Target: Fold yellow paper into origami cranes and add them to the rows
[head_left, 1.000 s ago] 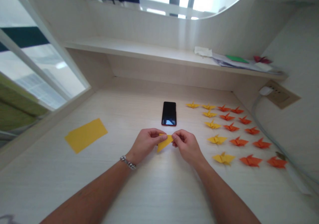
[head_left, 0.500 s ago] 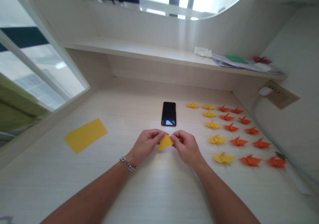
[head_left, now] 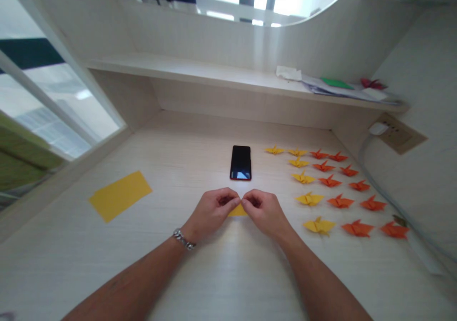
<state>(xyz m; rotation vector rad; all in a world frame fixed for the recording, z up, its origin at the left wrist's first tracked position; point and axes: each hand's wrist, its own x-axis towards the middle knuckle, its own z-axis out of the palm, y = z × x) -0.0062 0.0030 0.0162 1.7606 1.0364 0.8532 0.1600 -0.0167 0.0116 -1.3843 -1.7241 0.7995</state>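
A small folded piece of yellow paper lies low over the pale wooden desk, mostly hidden under my fingers. My left hand pinches its left side and my right hand pinches its right side, the fingertips of both almost meeting above it. A metal bracelet circles my left wrist. Just beyond my hands a black phone lies face up.
A flat yellow sheet lies at the left. Rows of folded yellow paper cranes and orange paper cranes fill the right side. A wall socket with cable sits far right. Papers rest on the shelf above.
My hands have drawn closer together and pressed down, so the yellow paper now shows only a small strip between them. Everything else on the desk is as it was.
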